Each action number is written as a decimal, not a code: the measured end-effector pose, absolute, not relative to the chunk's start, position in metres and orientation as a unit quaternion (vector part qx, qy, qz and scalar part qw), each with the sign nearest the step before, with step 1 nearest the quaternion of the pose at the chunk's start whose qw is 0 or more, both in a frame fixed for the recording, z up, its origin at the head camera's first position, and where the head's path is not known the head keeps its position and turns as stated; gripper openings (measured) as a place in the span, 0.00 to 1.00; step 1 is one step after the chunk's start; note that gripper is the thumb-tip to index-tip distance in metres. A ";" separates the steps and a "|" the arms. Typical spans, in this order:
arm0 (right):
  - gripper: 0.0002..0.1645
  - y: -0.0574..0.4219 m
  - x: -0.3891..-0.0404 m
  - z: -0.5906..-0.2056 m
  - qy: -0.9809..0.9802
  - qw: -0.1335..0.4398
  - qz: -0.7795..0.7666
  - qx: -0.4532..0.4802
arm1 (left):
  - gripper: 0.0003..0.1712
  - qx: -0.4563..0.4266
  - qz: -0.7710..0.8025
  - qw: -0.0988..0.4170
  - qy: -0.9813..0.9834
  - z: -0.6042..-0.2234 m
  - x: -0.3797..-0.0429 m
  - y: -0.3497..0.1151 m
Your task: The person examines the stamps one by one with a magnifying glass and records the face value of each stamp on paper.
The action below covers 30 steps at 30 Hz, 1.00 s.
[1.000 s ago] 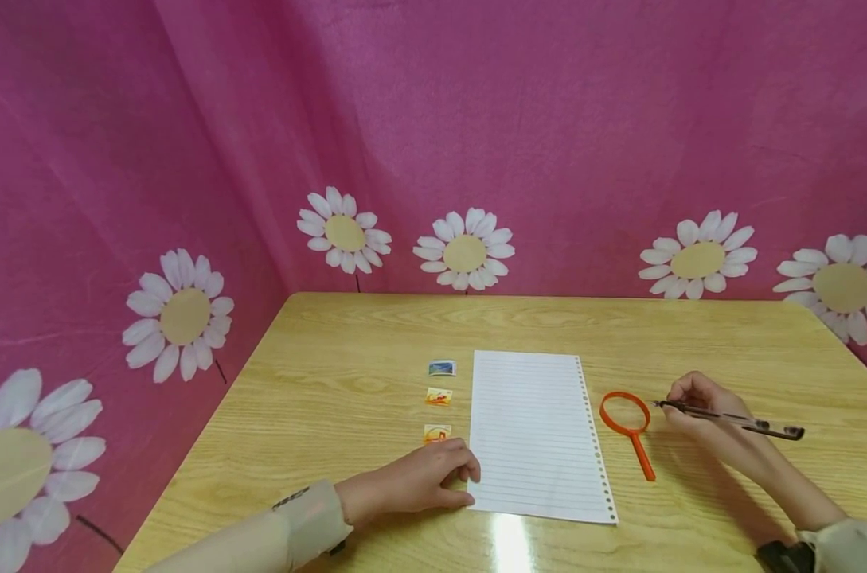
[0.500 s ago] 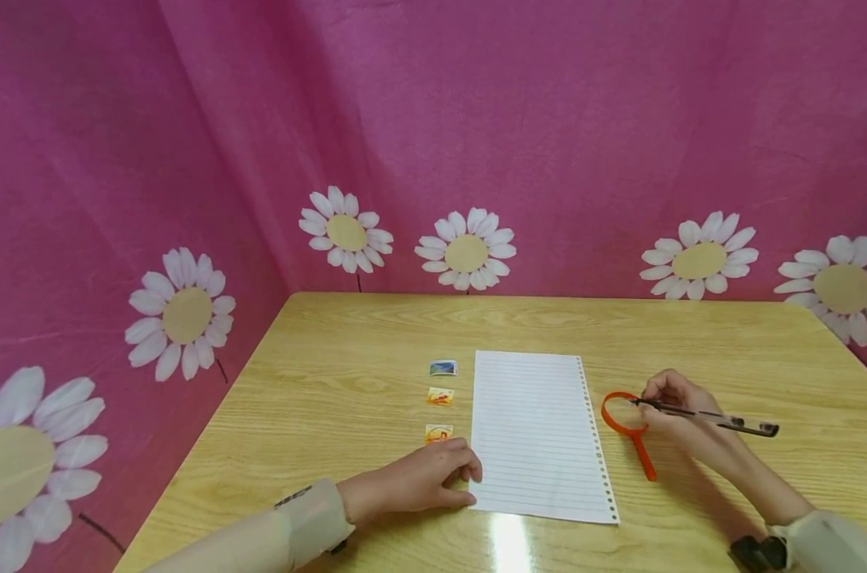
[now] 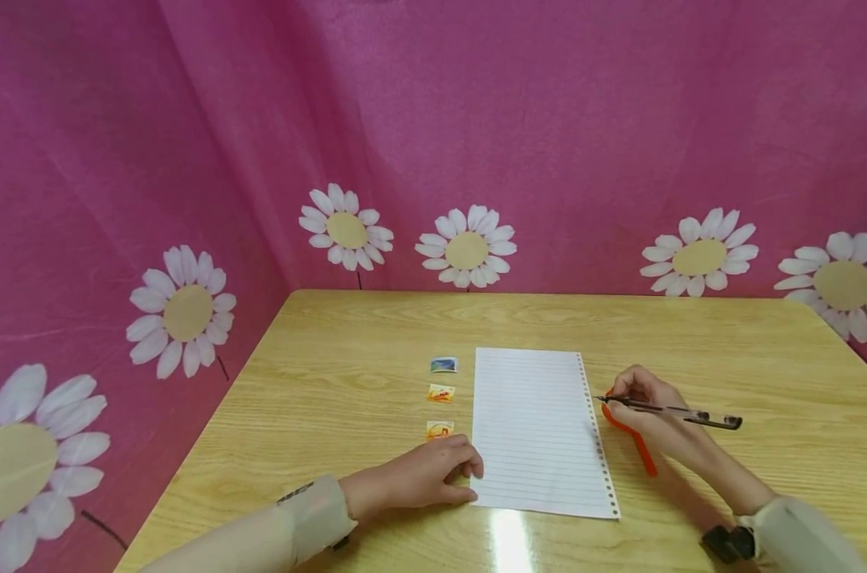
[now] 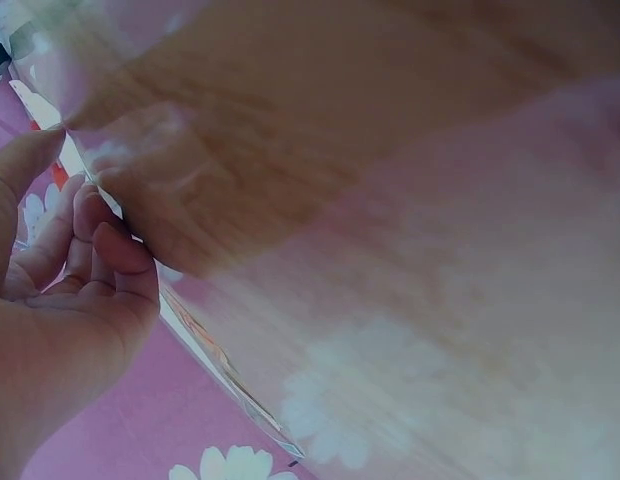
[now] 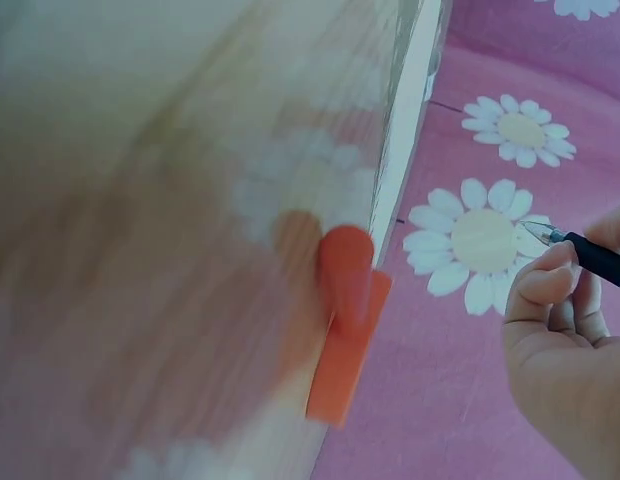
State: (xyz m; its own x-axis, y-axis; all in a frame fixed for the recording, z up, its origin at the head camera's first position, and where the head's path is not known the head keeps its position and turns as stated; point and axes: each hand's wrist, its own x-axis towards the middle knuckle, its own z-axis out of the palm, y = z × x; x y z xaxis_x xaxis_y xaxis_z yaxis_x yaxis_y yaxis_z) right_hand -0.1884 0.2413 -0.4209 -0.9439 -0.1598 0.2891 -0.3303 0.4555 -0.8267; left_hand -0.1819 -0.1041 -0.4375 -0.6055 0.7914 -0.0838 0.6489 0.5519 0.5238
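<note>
My right hand (image 3: 651,410) pinches a black gel pen (image 3: 691,414) near its tip, held above the table. The pen's point is by the punched right edge of a lined white sheet (image 3: 533,430). Under this hand lies a red magnifying glass (image 3: 646,455), its ring mostly hidden. In the right wrist view the pen (image 5: 595,257) shows a bare tip between thumb and fingers, with the magnifying glass (image 5: 342,370) below on the table. My left hand (image 3: 426,476) rests at the sheet's lower left edge, fingers loosely bent, as the left wrist view shows the hand (image 4: 80,290).
Three small picture stamps lie in a column left of the sheet: a blue one (image 3: 443,365), a yellow one (image 3: 441,394) and another yellow one (image 3: 440,428) beside my left hand. Behind the wooden table (image 3: 347,342) hangs a pink cloth (image 3: 548,143) with daisies.
My right hand has moved left with the pen, from right of the magnifying glass to over its ring, bringing the tip to the sheet's edge. The left hand has stayed in place.
</note>
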 end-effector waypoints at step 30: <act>0.09 0.197 -0.209 -0.423 -0.824 -0.013 0.538 0.178 | 0.11 0.423 0.221 0.154 0.865 -0.437 -0.182 -0.105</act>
